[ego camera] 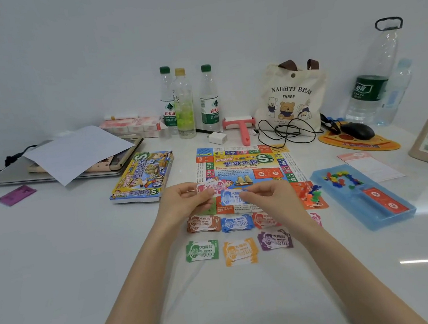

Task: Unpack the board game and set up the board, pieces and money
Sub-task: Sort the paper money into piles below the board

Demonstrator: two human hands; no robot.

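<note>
Already the board (pixel 250 162) lies open, money piles (pixel 236 222) below. Left hand (pixel 182 200) pinches pink notes (pixel 210 187), right hand (pixel 269 195) a blue note (pixel 231 196), not yet sorted.

Left hand (pixel 185 201), right hand (pixel 269 195) pinching banknotes (pixel 220 190) over board (pixel 245 166).

The tote bag (pixel 290 95) reads "NAUGHTY BEAR THREE"; the board (pixel 244 162), "世界之旅".

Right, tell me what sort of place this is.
Probably a personal desk in an office or study: a closed laptop, a computer mouse, and water bottles lined up at the back.
</note>
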